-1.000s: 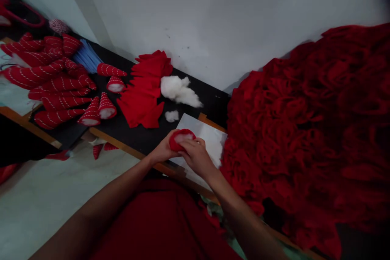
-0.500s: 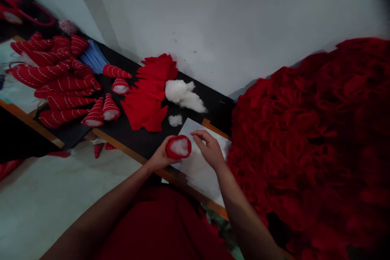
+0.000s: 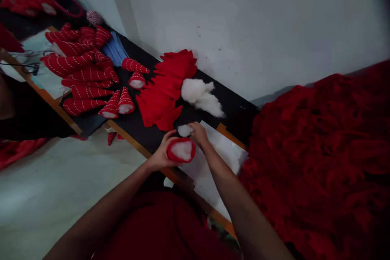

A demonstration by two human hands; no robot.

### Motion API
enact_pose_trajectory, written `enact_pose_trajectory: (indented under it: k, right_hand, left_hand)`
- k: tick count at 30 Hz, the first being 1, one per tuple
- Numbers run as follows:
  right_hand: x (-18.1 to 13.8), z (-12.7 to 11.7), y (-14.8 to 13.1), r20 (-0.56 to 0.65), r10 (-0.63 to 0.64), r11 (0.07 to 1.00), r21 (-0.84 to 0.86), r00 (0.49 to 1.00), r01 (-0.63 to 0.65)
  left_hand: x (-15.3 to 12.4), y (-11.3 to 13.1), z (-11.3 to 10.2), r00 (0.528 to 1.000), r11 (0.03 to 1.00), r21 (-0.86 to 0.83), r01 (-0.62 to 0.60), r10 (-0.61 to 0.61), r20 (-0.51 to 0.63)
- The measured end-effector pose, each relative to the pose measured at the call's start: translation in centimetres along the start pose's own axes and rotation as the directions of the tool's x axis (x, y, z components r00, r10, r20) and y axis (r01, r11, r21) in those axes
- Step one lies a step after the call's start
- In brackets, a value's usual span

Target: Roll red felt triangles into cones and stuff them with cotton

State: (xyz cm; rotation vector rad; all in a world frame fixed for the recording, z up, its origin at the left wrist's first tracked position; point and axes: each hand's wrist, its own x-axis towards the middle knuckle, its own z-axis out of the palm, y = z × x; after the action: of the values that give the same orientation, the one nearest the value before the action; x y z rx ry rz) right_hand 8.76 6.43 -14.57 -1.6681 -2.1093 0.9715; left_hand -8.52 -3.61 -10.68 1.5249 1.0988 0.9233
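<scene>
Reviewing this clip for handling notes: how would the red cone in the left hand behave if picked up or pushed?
The red fabric cone in the left hand is probably light for its size, with white stuffing filling its open end. It likely squashes a little under grip, being soft-filled. Its round rim suggests it may roll if pushed over.

Cones (image 3: 82,74) left, stuffing (image 3: 198,92) middle, fabric pile (image 3: 317,158) right

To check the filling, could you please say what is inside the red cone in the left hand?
White stuffing shows at the open end of the red cone, held by the left hand. Its wall hides how deep the stuffing goes.
</scene>
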Motion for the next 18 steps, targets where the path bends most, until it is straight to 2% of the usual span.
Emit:
enact_pose_trajectory:
  k: [5,11,15,18]
  right_hand:
    - [-2.9,-3.6,-1.8,0.056,-0.174,0.981,0.096,0.983,0.168]
    - [-6.1,-7.1,-1.2,-0.018,-0.130,0.990,0.054,0.991,0.130]
    - [-7.4,-7.6,-0.4,-0.104,-0.114,0.993,0.006,0.988,0.115]
    - [-7.0,-7.5,0.8,-0.233,-0.035,0.998,0.051,0.972,0.048]
  left_hand:
    - [3.7,1.0,0.6,0.970,0.994,0.040,-0.104,0.093,0.223]
    - [6.2,1.5,2.9,0.943,0.990,0.021,-0.139,0.126,0.308]
    - [7.0,2.0,3.9,0.922,0.991,0.027,-0.129,0.110,0.371]
    - [7.5,2.4,4.1,0.913,0.986,0.055,-0.156,0.123,0.390]
